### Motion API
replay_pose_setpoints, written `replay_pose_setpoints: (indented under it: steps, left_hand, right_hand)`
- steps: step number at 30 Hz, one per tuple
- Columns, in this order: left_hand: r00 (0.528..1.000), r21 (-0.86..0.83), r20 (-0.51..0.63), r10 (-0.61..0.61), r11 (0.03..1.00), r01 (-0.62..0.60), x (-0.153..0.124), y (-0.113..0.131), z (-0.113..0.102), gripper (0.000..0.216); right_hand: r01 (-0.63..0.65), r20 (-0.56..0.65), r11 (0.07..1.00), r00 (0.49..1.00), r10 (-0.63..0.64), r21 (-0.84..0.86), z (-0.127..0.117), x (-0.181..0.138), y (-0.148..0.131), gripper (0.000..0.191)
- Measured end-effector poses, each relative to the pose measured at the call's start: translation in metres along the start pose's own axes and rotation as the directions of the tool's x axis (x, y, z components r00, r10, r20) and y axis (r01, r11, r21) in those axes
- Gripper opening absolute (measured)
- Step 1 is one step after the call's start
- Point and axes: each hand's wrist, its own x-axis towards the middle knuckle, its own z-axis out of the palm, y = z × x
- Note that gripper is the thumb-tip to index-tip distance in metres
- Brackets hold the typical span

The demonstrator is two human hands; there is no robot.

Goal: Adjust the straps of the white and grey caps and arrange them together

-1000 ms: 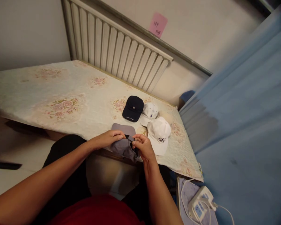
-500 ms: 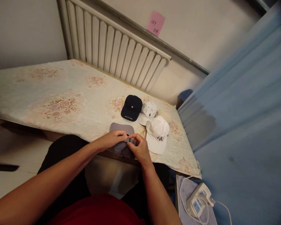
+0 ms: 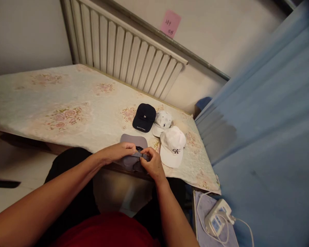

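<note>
A grey baseball cap (image 3: 134, 139) lies at the near edge of the bed, its back toward me. Its adjustable strap (image 3: 137, 155) stretches between my two hands. My left hand (image 3: 119, 151) is closed on the cap at the strap's left end, thumb on top. The fingertips of my right hand (image 3: 152, 163) pinch the strap's right end. Beyond the grey cap sits a black cap (image 3: 144, 117) with a small white mark. To the right are a small white cap (image 3: 163, 120) and a larger white cap (image 3: 173, 144) with black "CK" letters.
The caps rest on a bed with a floral cover (image 3: 92, 113). A pale, round, fuzzy thing (image 3: 180, 126) lies behind the white caps. A white radiator (image 3: 123, 48) stands at the wall, and a blue curtain (image 3: 267, 120) hangs at right. A power strip (image 3: 217, 218) with cables lies lower right.
My left hand has moved slightly left, away from my right hand. More of the strap and the dark opening above it now shows between them. The other caps have stayed put.
</note>
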Motion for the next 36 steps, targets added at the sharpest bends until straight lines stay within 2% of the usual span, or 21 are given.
replay_pose_setpoints:
  steps: [6,13,19,23,31,36]
  left_hand:
    - [0.999,-0.100,0.054,-0.008,0.995,0.013,-0.001,-0.004,-0.004,0.033]
    - [0.999,-0.112,0.026,-0.023,0.993,0.025,-0.003,0.001,-0.003,0.033]
    - [0.999,-0.120,0.020,-0.037,0.992,0.039,-0.003,-0.001,-0.003,0.030]
    - [0.999,-0.169,0.030,-0.018,0.985,0.023,-0.004,-0.002,-0.003,0.029]
    - [0.998,-0.099,0.056,0.037,0.995,-0.032,-0.002,-0.001,-0.006,0.034]
    - [0.999,-0.037,0.039,-0.001,0.999,0.002,0.000,-0.004,-0.008,0.032]
  right_hand:
    - [-0.018,0.017,1.000,1.000,0.018,0.001,0.001,0.001,0.001,0.015]
    - [-0.025,0.041,0.998,0.999,0.023,0.056,0.002,-0.001,-0.001,0.022]
    - [0.014,0.043,0.999,0.999,-0.013,-0.042,0.002,-0.002,-0.007,0.019]
    - [-0.010,0.032,0.999,0.999,0.011,-0.043,0.001,-0.002,-0.008,0.019]
    - [-0.047,0.078,0.998,0.996,0.044,0.049,-0.002,-0.001,0.000,0.020]
    - [-0.117,0.141,0.963,0.986,0.085,0.243,-0.004,0.004,0.012,0.023]
